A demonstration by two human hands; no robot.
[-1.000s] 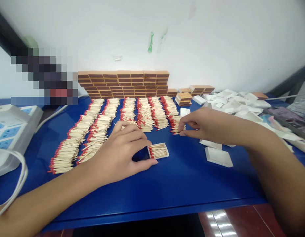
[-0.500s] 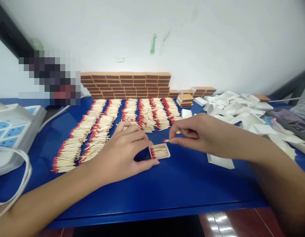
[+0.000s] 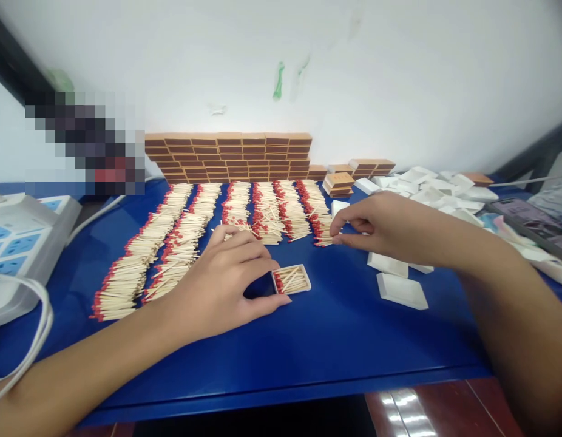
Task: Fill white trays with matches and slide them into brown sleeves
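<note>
I keep left hand (image 3: 235,276) pinched on match tray (image 3: 308,277), flat on worktop (image 3: 335,340) | right hand (image 3: 376,227) at rightmost match row (image 3: 314,203); can't tell if grip holds any | risk: uneven thumb pressure could tip tray, spilling crossed matches (image 3: 290,278).
</note>
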